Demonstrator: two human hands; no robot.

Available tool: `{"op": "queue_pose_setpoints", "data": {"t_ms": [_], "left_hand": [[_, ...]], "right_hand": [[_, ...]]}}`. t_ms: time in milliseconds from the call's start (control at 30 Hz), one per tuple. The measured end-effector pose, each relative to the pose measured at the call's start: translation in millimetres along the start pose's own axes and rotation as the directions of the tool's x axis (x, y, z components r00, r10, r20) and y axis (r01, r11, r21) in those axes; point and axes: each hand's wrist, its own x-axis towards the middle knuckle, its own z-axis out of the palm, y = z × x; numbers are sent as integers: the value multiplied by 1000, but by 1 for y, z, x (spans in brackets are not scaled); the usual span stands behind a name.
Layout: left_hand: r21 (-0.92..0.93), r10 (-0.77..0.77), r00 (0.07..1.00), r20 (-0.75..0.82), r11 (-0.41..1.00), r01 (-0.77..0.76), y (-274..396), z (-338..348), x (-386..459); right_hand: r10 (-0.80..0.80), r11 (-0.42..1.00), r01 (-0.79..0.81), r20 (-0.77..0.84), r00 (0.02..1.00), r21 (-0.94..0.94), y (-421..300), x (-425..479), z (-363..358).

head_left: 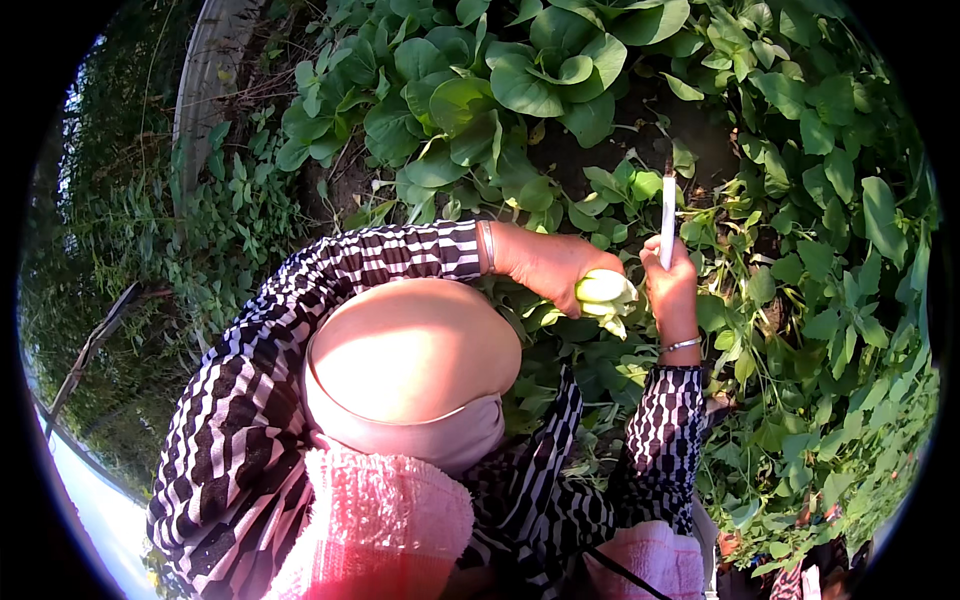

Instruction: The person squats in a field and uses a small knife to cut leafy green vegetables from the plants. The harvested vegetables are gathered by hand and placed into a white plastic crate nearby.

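Note:
My left hand [559, 270] is closed around a leafy green vegetable [604, 289]. The vegetable's pale, thick stem bases face right, and the hand hides much of the rest. Close by on the right, my right hand [670, 279] grips a knife by its white handle [668, 217]. Its narrow, dark blade [669, 161] points away from me over shaded soil, apart from the held vegetable. Both wrists wear metal bangles, below black-and-white patterned sleeves [397, 251].
Broad-leaved green plants [540, 67] grow in front of my hands. Denser leafy growth [832, 247] fills the right side, with dark soil [705, 135] between. A pale, curved, beam-like strip [206, 82] rises at the back left. A red-and-white towel [390, 502] hangs over my clothing.

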Motion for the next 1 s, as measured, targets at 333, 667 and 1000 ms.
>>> {"op": "queue_pose_setpoints", "data": {"t_ms": [333, 667, 1000], "left_hand": [[121, -32, 954, -298, 990, 71, 13, -32, -7], [305, -227, 769, -597, 822, 480, -43, -59, -22], [322, -295, 513, -806, 508, 799, -103, -82, -60]], "right_hand": [[195, 749, -364, 340, 920, 554, 60, 29, 75], [371, 928, -355, 350, 860, -111, 38, 67, 129], [214, 905, -65, 316, 924, -421, 37, 87, 131]]}}
